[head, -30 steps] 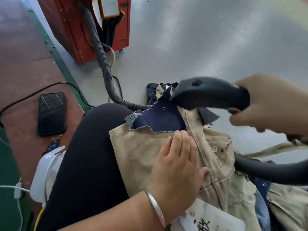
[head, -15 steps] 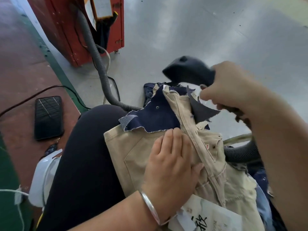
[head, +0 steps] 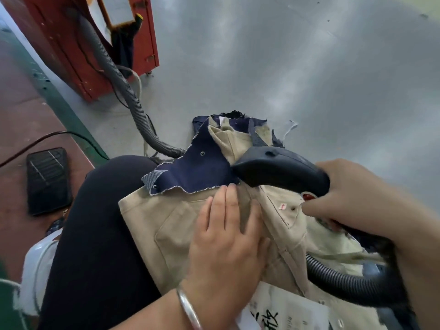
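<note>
Beige trousers (head: 166,222) lie spread over the person's lap, directly under the left hand (head: 228,244). Its fingers (head: 232,206) are straight and close together and press the cloth flat. Their tips reach the frayed near edge of a navy denim piece (head: 202,172), which lies on the far part of the trousers.

Just right of those fingertips, the right hand (head: 352,194) is clenched round the handle of a dark suction nozzle (head: 281,170). The nozzle's blunt front end sits where the denim meets the beige cloth; whether it touches the fabric cannot be told. A black ribbed hose (head: 338,279) runs from under the right forearm across the near right part of the trousers.

A silver bangle (head: 188,308) circles the left wrist, and a printed paper tag (head: 285,313) lies at the near edge. To the left, a dark phone (head: 48,181) lies on the reddish floor. At the far left stands a red cabinet (head: 78,44), from which a grey ribbed hose (head: 119,75) snakes towards the lap.
</note>
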### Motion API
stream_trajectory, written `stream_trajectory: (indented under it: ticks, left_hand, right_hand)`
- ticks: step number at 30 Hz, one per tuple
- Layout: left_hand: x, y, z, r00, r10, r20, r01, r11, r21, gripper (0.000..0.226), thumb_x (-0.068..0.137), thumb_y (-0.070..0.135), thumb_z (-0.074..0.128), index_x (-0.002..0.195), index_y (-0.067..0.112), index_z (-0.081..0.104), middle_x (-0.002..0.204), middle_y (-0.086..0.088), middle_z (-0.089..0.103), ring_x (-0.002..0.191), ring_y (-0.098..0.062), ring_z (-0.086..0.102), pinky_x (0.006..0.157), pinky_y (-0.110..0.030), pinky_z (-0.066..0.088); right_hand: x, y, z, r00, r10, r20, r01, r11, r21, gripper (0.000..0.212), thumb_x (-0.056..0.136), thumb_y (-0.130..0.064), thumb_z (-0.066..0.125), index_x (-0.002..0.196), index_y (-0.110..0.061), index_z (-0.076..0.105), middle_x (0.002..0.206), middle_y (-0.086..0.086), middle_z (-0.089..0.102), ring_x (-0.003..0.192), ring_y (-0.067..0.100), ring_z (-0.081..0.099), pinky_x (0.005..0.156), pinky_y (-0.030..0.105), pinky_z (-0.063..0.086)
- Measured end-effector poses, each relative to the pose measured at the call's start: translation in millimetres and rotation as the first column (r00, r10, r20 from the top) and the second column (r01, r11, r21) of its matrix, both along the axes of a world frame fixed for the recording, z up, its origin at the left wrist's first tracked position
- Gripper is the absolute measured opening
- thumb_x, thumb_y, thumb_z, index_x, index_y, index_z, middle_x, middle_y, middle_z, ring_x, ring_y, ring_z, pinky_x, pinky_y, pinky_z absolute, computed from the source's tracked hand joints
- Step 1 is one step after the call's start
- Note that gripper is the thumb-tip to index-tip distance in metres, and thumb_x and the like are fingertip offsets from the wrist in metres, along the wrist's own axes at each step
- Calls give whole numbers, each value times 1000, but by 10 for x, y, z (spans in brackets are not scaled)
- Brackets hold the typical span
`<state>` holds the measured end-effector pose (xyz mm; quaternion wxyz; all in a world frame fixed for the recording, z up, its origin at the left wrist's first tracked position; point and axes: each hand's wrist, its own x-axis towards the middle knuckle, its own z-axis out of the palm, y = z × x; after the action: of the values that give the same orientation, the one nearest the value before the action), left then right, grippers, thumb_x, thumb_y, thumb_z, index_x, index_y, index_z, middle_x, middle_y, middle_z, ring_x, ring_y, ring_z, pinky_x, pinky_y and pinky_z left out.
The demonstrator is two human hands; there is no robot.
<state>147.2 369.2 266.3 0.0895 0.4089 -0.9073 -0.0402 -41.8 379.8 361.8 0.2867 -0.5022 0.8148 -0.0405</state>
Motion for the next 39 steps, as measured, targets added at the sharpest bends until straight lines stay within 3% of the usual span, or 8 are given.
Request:
stream_trajectory:
  ticks: [6,15,19,22,24,31,34,39]
  left_hand:
    - [-6,2,-4,1000,-3,-25,3,1000,-12,51,87,44,44,123,13,63,131,-28,52,120,-40,51,102,-50,41]
    - [20,-19,13,999,-7,-52,8,1000,20,51,86,44,45,124,15,61,133,-25,51,121,-40,49,101,-48,40]
    - [22,-17,-19,998,-11,-65,13,1000,20,50,87,45,45,125,15,59,134,-24,49,122,-39,47,100,-49,39]
    - [27,-12,-44,996,-7,-84,8,1000,10,49,87,45,46,124,15,61,134,-25,49,121,-40,48,100,-50,38]
    - [24,-14,-48,996,-11,-92,12,1000,7,49,87,45,46,123,16,61,133,-26,50,120,-41,48,100,-50,39]
    - [32,-24,-11,999,-7,-40,8,1000,21,51,87,46,43,124,15,60,132,-26,49,121,-41,47,100,-50,39]
    - [31,-22,-10,998,-4,-62,6,1000,22,49,87,46,45,123,16,61,132,-26,49,121,-40,47,101,-50,38]
    - [22,-13,-29,995,-14,-96,17,1000,27,47,87,44,47,121,15,62,132,-26,50,121,-41,47,101,-50,38]
  right_hand:
    - [-84,-613,-55,994,-49,95,57,995,-79,11,69,-2,67,75,-7,59,49,16,62,39,25,56,39,33,47]
    - [-333,-737,372,989,-132,59,144,933,-329,15,67,-6,72,72,-14,60,49,7,63,39,21,61,42,33,51]
    - [-243,-192,450,998,-53,-17,47,971,-234,25,58,-21,70,73,-41,66,43,4,62,29,13,55,30,23,43]
    - [-153,102,357,999,-5,-34,2,998,-65,32,52,-34,73,79,-47,61,40,-1,61,30,11,56,34,26,43]
    - [-142,151,241,1000,3,15,-3,1000,17,26,53,-33,72,74,-44,61,40,0,60,32,12,57,34,24,42]
    - [-316,-369,-40,965,-97,245,69,990,122,19,71,8,68,68,-7,57,45,11,56,34,21,50,39,24,44]
    - [-276,-709,-48,975,-104,197,97,994,44,17,70,8,70,78,-4,59,47,10,58,35,21,53,37,25,45]
    - [-297,-1039,105,974,-204,94,222,939,-264,17,74,1,68,87,-4,59,57,14,61,38,22,56,41,31,51]
